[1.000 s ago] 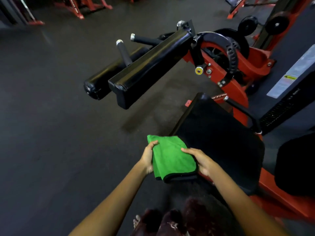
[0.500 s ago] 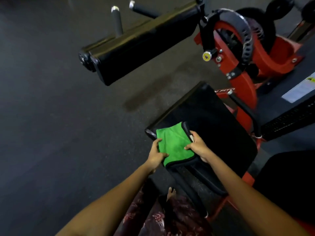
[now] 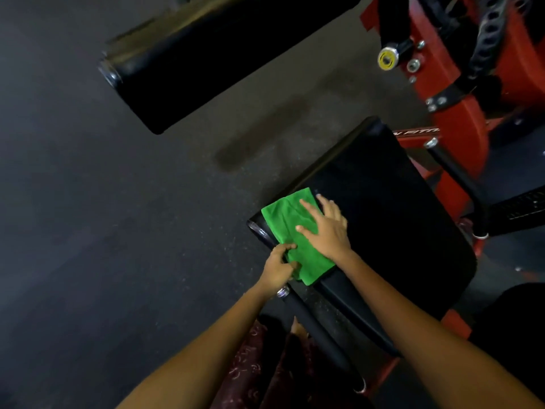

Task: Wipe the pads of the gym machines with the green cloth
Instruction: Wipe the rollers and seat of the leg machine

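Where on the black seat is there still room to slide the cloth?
The seat pad is bare right of the right hand, up to the red frame. The near-left corner is crowded: green cloth and left hand.

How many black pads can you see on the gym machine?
2. The long pad is up top, above the floor. The flat seat pad is below it, with the green cloth on its corner. More may be out of view.

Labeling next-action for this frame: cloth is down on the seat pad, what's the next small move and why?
Probably sweep the green cloth across the seat pad toward its far right side. The right hand lies flat on the cloth, the left hand pinches its near edge, and the cloth covers only the pad's left corner, so most of the pad looks unwiped.
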Available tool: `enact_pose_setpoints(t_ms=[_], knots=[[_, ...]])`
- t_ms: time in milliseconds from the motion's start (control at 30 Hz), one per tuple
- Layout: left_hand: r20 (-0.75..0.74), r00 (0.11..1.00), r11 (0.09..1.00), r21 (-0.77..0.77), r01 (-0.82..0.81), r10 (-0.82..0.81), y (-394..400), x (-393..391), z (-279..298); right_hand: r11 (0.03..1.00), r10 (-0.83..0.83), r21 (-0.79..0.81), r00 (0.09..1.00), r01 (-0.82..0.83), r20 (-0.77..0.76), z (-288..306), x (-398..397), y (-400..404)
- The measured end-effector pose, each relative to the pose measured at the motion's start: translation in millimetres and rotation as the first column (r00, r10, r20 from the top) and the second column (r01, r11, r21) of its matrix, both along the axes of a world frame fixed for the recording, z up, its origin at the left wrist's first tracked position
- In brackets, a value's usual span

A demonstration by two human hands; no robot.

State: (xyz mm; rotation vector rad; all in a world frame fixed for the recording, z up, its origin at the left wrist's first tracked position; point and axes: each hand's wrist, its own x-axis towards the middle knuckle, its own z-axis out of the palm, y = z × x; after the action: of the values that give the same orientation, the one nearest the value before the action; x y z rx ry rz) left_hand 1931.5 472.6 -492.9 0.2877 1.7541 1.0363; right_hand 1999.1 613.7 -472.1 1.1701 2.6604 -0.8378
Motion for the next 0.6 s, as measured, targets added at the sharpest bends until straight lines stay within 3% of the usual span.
enact_pose_setpoints(t_ms=[100, 233, 400, 500, 600], knots=[[-0.274, 0.959, 0.997, -0.011, -0.076, 0.071, -2.6, -12.2, 0.5, 0.992, 0.124, -0.038, 0.987, -0.120, 0.105, -16.9, -23.1, -12.3], [-0.559, 0.810, 0.983, 0.062, -0.175, 0.179, 10.8, -43.2, -4.3, 0.983, 0.096, 0.134, 0.978, -0.122, 0.183, -42.4, -38.7, -29.0], [-0.683, 0.708, 0.984, 0.101, -0.149, 0.177, 43.6, -67.6, -25.4, 0.936, -0.004, 0.351, 0.999, -0.016, 0.055, -60.3, -32.4, -11.0], [-0.733, 0.674, 0.996, 0.074, -0.049, 0.087, 54.1, -69.4, -34.0, 0.951, -0.130, 0.289, 0.990, 0.108, 0.058, -57.3, -42.8, 25.0], [-0.702, 0.703, 0.993, 0.107, -0.050, 0.111, 65.6, -73.6, -35.3, 0.944, -0.106, 0.319, 0.993, 0.087, 0.045, -51.4, -52.6, 14.7]])
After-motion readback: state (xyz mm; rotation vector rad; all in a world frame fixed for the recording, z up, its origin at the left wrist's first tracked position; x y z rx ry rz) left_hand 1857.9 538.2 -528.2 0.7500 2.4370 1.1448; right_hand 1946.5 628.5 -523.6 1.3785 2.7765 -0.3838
